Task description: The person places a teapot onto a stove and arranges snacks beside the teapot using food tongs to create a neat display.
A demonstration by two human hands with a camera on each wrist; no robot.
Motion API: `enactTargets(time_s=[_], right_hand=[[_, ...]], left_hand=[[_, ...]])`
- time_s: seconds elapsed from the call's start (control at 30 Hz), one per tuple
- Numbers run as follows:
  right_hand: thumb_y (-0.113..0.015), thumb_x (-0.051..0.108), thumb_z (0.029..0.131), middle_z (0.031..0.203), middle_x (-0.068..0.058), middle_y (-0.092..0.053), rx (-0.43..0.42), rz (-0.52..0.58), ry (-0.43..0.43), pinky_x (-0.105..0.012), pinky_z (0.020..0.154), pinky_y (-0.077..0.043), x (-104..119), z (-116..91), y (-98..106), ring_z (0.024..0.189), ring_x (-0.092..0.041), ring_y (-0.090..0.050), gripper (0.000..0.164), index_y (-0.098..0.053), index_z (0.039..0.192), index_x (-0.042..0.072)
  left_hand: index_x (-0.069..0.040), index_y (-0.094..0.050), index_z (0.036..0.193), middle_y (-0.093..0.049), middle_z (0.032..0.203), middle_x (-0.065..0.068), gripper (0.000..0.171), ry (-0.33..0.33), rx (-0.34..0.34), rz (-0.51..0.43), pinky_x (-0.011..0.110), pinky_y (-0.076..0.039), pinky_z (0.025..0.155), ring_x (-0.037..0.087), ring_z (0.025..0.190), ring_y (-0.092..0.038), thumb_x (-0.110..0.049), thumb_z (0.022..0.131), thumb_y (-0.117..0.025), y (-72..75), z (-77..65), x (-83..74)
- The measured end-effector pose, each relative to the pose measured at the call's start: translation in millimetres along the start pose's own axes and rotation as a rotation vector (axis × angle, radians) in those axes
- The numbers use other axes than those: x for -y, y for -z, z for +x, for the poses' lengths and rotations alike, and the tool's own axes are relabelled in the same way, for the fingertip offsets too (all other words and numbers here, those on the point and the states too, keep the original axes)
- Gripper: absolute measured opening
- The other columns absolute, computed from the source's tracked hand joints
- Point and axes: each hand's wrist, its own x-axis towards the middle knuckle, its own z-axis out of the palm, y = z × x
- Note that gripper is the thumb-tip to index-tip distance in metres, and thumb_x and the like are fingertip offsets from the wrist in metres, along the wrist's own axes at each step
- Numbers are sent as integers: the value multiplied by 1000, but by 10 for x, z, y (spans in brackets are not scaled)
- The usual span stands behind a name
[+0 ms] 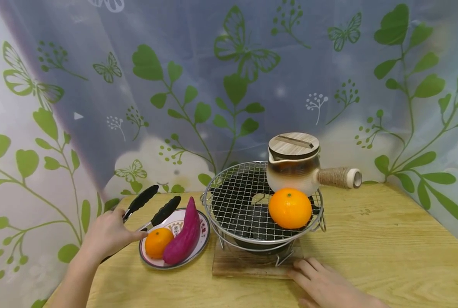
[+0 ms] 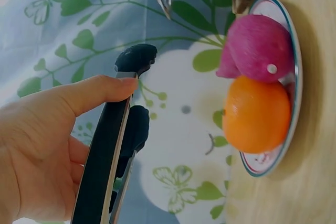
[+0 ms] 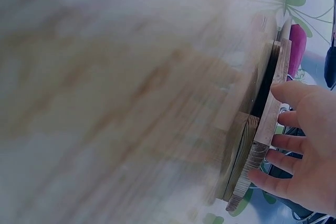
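My left hand (image 1: pixel 105 234) holds a pair of tongs (image 1: pixel 166 210) with black tips, which stand apart and empty above a plate (image 1: pixel 204 234). In the left wrist view, the thumb presses along one arm of the tongs. On the plate lie a purple sweet potato (image 1: pixel 185 240) and a mandarin orange (image 1: pixel 159 242), side by side. My right hand (image 1: pixel 325 282) rests its fingers on the front right corner of a wooden board (image 1: pixel 248 268) under a round grill. The wire mesh (image 1: pixel 238 201) carries another orange (image 1: pixel 290 208) at its right front.
Behind the orange on the mesh stands a clay pot (image 1: pixel 292 175) with a wooden lid (image 1: pixel 294 144); its rope-wrapped handle (image 1: pixel 334 176) sticks out rightward. A wooden table (image 1: pixel 391 239) lies beneath everything. At the back hangs a curtain (image 1: pixel 198 64) with leaves and butterflies.
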Motion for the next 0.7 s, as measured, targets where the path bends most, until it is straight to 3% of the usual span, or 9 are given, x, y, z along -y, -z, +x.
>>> enactTargets(time_s=[0.2, 0.7], right_hand=[[-75, 40, 66, 106, -6, -52, -29, -20, 11, -32, 66, -48, -2, -7, -17, 90, -21, -48, 57, -58, 112, 11], [-73, 41, 70, 107, -6, -52, 9, 1, 12, -32, 67, -49, -7, -7, -10, 90, -20, -48, 55, -57, 114, 12]], left_hand=[[20, -48, 113, -51, 108, 38, 91, 44, 44, 12, 59, -43, 78, 52, 95, -50, -54, 66, -73, -57, -15, 71], [19, -51, 107, -56, 97, 32, 94, 63, 62, 48, 56, -45, 75, 48, 88, -54, -58, 59, -77, -100, -60, 173]])
